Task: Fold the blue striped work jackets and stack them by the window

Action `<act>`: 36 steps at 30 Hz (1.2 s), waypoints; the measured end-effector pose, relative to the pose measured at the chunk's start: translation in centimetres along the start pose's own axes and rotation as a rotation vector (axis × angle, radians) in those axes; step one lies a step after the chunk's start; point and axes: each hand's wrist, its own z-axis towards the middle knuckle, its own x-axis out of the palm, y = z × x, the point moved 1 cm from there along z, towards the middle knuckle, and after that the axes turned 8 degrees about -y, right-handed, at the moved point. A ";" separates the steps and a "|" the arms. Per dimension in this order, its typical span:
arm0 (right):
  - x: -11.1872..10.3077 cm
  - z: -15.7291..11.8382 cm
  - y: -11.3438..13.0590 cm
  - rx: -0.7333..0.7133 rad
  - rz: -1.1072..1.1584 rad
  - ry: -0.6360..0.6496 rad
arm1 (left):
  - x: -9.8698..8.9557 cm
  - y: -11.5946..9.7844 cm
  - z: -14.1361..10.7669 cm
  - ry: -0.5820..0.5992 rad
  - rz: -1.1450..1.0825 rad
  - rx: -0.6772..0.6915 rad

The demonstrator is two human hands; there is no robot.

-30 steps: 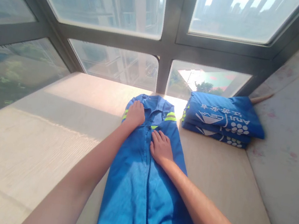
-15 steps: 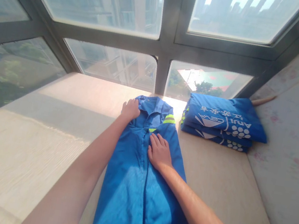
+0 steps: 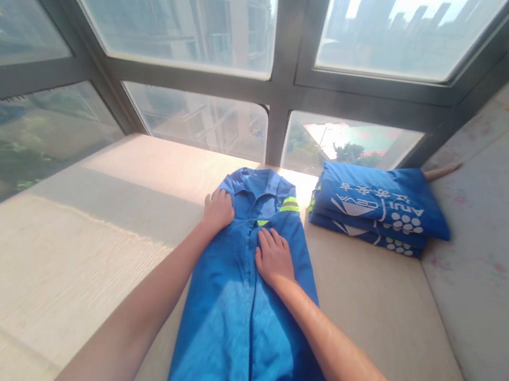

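A long blue garment (image 3: pixel 224 315) lies front up, its collar toward the window and yellow-green stripes at its right shoulder and chest. My left hand (image 3: pixel 219 209) rests at the garment's left edge, below the collar, with fingers bent over the cloth; whether it pinches any fabric is hard to see. My right hand (image 3: pixel 275 256) lies flat on the chest beside the front closure, its fingers spread a little and holding nothing. The lower end of the garment runs out of view at the bottom.
Folded blue garments with white print (image 3: pixel 370 200) are stacked at the right, by the window. All lie on a pale wooden surface (image 3: pixel 92 254). Grey window frames (image 3: pixel 281 91) stand behind, and a patterned wall (image 3: pixel 506 259) borders the right side.
My left hand has slid down along the garment's left edge, away from the collar, uncovering the left shoulder. My right hand stays at the chest. The camera view has shifted slightly.
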 end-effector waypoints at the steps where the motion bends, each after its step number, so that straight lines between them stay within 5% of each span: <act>1: 0.1 0.0 0.0 -0.004 0.001 -0.004 | 0.1 -1.1 0.6 -0.007 -0.025 0.009; 8: 0.3 0.0 -0.2 -0.015 -0.008 -0.019 | 3.8 -6.8 4.1 0.039 -0.201 -0.140; 17: 0.0 0.1 -0.1 -0.006 -0.026 0.009 | 5.1 -5.2 6.2 -0.013 -0.244 -0.307; 25: 0.0 0.2 -0.1 -0.004 -0.036 0.028 | 4.2 -4.3 7.5 0.018 -0.195 -0.268; 36: -0.1 0.2 0.0 0.004 -0.020 0.030 | 3.8 -5.7 5.1 0.008 -0.040 -0.068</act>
